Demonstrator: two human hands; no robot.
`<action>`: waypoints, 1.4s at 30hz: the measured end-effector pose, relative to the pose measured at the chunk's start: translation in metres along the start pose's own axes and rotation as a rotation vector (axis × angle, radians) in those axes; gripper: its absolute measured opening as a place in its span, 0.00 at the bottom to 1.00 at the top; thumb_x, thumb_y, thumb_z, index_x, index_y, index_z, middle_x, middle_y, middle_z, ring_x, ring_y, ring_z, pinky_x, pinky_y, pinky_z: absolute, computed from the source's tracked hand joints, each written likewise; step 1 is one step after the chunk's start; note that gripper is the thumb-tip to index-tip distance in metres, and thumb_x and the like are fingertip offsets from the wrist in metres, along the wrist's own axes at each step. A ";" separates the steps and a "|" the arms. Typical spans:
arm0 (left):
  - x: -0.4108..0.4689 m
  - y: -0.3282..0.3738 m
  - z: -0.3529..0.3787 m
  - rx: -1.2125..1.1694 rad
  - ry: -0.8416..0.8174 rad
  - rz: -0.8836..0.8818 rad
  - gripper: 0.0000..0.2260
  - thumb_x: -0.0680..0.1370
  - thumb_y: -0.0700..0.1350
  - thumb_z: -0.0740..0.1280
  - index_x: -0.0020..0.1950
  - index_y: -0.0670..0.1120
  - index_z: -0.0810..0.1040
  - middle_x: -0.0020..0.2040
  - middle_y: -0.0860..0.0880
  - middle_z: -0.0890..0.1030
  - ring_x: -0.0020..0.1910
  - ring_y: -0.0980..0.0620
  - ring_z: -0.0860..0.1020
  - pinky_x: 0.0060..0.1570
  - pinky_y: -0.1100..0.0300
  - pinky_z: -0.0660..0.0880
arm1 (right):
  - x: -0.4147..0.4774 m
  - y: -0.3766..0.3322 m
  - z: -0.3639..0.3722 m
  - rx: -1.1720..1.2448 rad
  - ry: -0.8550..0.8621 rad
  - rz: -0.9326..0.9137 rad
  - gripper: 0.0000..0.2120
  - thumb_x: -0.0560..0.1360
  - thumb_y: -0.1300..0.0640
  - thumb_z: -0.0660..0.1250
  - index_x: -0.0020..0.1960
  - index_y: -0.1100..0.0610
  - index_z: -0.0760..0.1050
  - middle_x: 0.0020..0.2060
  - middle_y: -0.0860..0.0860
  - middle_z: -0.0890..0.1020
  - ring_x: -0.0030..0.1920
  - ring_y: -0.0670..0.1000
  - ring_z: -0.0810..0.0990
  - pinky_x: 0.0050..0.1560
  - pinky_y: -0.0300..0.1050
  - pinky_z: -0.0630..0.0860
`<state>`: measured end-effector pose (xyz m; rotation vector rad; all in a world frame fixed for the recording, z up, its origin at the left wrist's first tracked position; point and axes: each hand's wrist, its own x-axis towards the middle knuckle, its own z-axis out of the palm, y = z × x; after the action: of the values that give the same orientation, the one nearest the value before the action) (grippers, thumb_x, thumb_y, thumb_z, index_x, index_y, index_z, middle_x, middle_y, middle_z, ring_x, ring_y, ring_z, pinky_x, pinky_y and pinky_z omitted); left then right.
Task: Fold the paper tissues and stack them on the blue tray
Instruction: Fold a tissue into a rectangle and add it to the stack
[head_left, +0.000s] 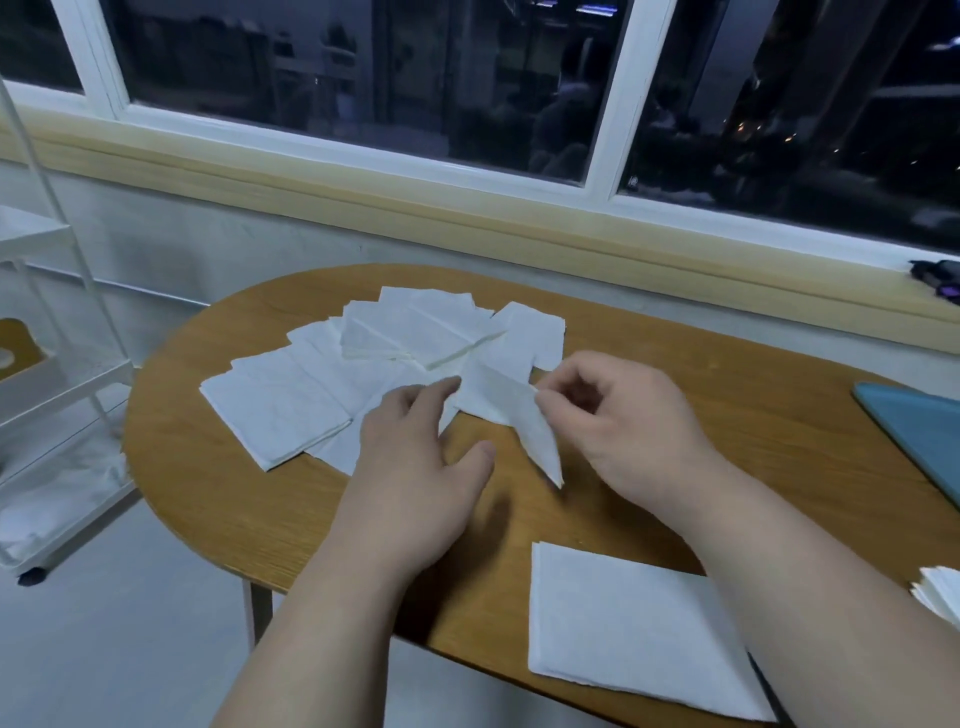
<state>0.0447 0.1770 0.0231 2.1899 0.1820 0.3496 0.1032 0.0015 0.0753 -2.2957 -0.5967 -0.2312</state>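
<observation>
Several white paper tissues (332, 374) lie spread and overlapping on the far part of the wooden table (727, 415). My right hand (623, 421) pinches one tissue (524, 415) by its edge and lifts it, so its lower corner hangs free. My left hand (415, 457) rests flat on the spread, fingers apart, fingertips touching the lifted tissue's left side. One flat tissue (623, 623) lies near the front edge, partly under my right forearm. The blue tray (919, 436) shows at the right edge, with nothing visible on it.
A small stack of folded tissues (940, 592) peeks in at the right edge, below the tray. A white wire rack (67, 395) stands left of the table. A wall and window sill run behind the table, with a dark object (935, 275) on the sill.
</observation>
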 end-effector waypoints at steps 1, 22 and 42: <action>-0.003 0.004 0.000 -0.048 -0.026 0.023 0.30 0.76 0.56 0.68 0.77 0.63 0.60 0.74 0.60 0.62 0.75 0.60 0.58 0.66 0.61 0.61 | -0.014 -0.002 -0.010 0.076 -0.002 0.003 0.05 0.76 0.56 0.72 0.41 0.51 0.81 0.38 0.43 0.84 0.40 0.43 0.81 0.40 0.37 0.75; -0.054 0.042 0.017 -0.369 -0.613 0.025 0.20 0.77 0.41 0.72 0.63 0.62 0.79 0.45 0.54 0.85 0.48 0.55 0.84 0.49 0.64 0.78 | -0.145 0.044 -0.038 0.374 0.266 0.444 0.06 0.76 0.54 0.72 0.44 0.44 0.85 0.29 0.53 0.77 0.31 0.56 0.71 0.33 0.42 0.67; -0.040 0.027 0.023 0.060 -0.500 -0.029 0.04 0.73 0.52 0.75 0.43 0.63 0.86 0.40 0.56 0.84 0.40 0.64 0.80 0.39 0.69 0.72 | -0.141 0.063 -0.028 -0.046 0.103 0.381 0.14 0.76 0.62 0.66 0.52 0.45 0.84 0.35 0.37 0.77 0.42 0.36 0.75 0.39 0.27 0.66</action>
<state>0.0135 0.1334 0.0245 2.2574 -0.0539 -0.2268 0.0104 -0.1064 0.0086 -2.3721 -0.0970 -0.1775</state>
